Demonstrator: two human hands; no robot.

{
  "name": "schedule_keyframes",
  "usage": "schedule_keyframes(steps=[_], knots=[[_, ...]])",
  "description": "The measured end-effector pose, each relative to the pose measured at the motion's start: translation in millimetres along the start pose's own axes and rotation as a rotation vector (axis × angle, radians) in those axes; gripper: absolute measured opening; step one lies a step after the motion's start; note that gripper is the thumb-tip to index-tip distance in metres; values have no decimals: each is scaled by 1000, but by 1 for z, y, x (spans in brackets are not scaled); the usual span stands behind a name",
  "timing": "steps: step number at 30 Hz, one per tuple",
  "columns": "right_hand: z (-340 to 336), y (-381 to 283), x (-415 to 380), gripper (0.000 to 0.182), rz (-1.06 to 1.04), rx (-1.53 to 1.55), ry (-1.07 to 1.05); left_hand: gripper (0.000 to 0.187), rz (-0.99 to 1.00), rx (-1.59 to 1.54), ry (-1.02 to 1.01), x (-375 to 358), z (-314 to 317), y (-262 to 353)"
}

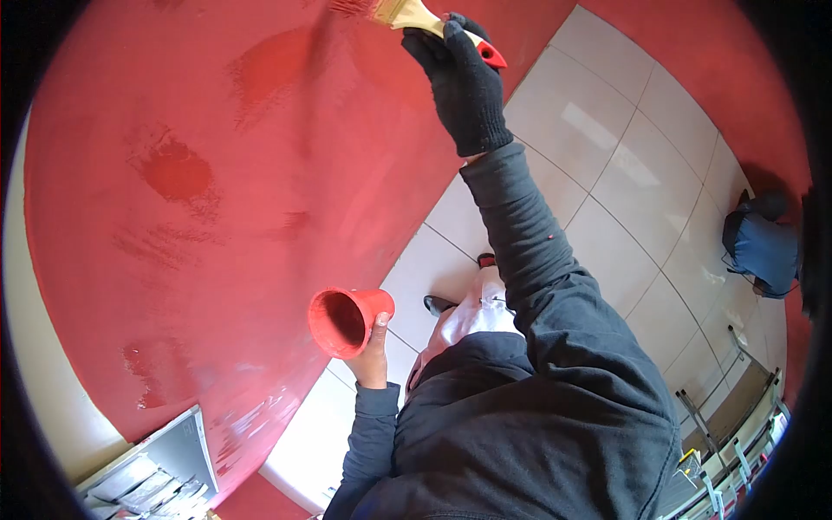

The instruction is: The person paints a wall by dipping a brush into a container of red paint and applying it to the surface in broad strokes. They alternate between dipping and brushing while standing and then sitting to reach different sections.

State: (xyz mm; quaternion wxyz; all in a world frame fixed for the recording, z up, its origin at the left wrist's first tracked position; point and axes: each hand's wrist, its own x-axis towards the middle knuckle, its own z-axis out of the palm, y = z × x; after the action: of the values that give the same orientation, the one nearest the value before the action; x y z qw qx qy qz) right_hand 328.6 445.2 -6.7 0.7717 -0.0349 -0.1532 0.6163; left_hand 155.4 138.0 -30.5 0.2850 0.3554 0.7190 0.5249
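My right hand (468, 91), in a black knit glove, is closed around the handle of a paintbrush (416, 16) at the top of the view. The brush has a pale wooden handle with a red end, and its red-coated bristles lie against the red wall (260, 208). Lower down, my bare left hand (373, 354) grips a red plastic cup (374, 305). Its mouth faces the camera, and the inside is red and shadowed. Darker, wet-looking patches of red paint (176, 171) mark the wall.
Pale tiles cover the floor (598, 173) beside the wall. A person (763, 247) in dark blue is low at the far right. Metal-framed equipment (732, 433) stands at the lower right. A grey-panelled frame (178, 451) shows at the lower left.
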Motion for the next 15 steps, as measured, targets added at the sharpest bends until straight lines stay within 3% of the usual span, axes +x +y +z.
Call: schedule_keyframes(steps=[3, 5, 7, 9, 12, 15], knots=[[-46, 33, -16, 23, 52, -245, 62, 78, -3, -14, -3, 2, 0, -2], [-118, 63, -46, 23, -144, -1056, 13, 78, 21, -29, -45, 4, 2, 1], [-184, 85, -77, 23, 190, -106, 499, 78, 26, -49, -39, 2, 1, -1], [-222, 93, -94, 24, 220, -325, 739, 79, 29, -65, -36, 2, 2, 0], [-208, 99, -85, 25, 189, -303, 588, 79, 12, -62, -25, -2, 0, 5], [-105, 79, -56, 23, 123, -301, 368, 80, 19, -52, 1, -5, -1, 5]])
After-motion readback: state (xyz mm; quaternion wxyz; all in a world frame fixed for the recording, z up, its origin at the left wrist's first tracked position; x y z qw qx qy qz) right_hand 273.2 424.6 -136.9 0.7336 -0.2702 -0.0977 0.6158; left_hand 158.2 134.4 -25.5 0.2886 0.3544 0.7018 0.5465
